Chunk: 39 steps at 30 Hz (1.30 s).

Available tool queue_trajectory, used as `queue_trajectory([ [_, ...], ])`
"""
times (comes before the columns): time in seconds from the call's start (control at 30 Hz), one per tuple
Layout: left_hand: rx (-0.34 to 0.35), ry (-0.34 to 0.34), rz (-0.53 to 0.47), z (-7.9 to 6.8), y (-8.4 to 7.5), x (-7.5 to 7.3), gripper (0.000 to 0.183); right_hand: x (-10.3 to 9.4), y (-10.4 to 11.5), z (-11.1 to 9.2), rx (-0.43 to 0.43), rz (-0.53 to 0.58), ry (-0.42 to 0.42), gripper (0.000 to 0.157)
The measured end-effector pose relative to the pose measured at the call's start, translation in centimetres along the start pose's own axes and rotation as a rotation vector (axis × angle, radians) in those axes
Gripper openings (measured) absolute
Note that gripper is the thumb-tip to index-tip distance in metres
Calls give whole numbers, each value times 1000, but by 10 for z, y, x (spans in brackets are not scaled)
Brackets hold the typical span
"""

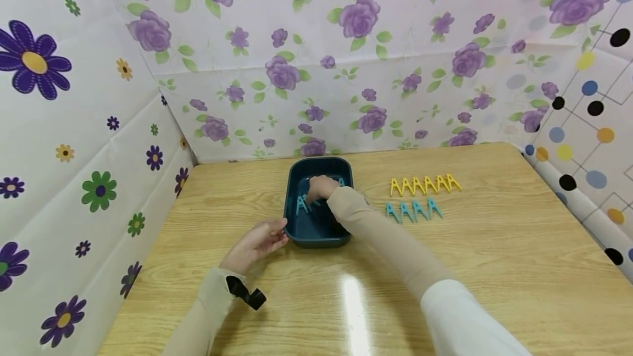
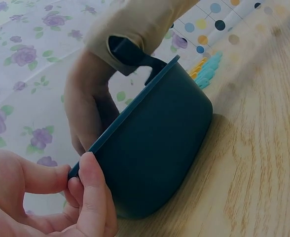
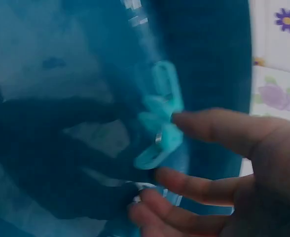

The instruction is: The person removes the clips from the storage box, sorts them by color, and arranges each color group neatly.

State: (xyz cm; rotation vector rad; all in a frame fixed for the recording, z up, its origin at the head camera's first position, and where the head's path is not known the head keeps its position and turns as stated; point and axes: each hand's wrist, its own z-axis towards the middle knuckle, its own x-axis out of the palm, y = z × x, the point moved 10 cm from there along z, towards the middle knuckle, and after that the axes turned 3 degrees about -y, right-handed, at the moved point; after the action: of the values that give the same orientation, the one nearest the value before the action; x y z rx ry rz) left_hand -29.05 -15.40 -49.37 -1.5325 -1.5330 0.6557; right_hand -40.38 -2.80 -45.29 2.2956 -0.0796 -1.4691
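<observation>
A dark blue plastic basin [image 1: 318, 243] stands on the table, and its near left rim is pinched between the thumb and fingers of my left hand [image 2: 93, 197]. My right hand [image 1: 323, 187] reaches down into it. In the right wrist view a light blue clothespin [image 3: 172, 136] lies by the basin wall, with one fingertip of the right hand touching it and the other fingers [image 3: 199, 187] spread below. Further blue clothespins [image 1: 300, 204] lie in the basin, partly hidden by the hand, and another blue clothespin [image 1: 342, 182] sits at its far right.
Right of the basin, a row of several yellow clothespins [image 1: 417, 184] lies on the wooden table [image 1: 475, 268]. Several blue clothespins [image 1: 420, 210] form a row in front of them. Flowered cloth [image 1: 316, 87] hangs behind the table, with more patterned cloth at both sides.
</observation>
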Motion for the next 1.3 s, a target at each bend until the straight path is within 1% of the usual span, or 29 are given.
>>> queue_trajectory([
  [0.13,7,22,-13,1,0,3,8,3,-4,4,34,-17,-9,37],
  [0.2,10,25,-13,1,0,4,7,3,-5,5,44,-16,-8,41],
  [0.4,1,16,-28,1,0,3,4,1,-7,7,38,6,18,50],
  [0.57,10,14,-33,0,-2,2,7,0,-9,7,17,16,26,45],
  [0.8,9,16,-36,0,-1,2,9,-3,-11,2,29,-5,12,44],
  [0.9,8,7,-37,0,-1,1,8,-7,-12,0,35,4,7,39],
  [1.07,-4,5,-39,1,0,1,5,-22,-12,-3,38,73,-41,13],
  [1.1,-7,7,-42,1,1,1,4,-26,-11,-4,30,93,-54,12],
  [1.2,-6,9,-51,1,1,1,7,-38,-7,-9,-10,134,-97,19],
  [1.3,1,18,-57,1,0,2,11,-48,-4,-15,-58,166,-129,18],
])
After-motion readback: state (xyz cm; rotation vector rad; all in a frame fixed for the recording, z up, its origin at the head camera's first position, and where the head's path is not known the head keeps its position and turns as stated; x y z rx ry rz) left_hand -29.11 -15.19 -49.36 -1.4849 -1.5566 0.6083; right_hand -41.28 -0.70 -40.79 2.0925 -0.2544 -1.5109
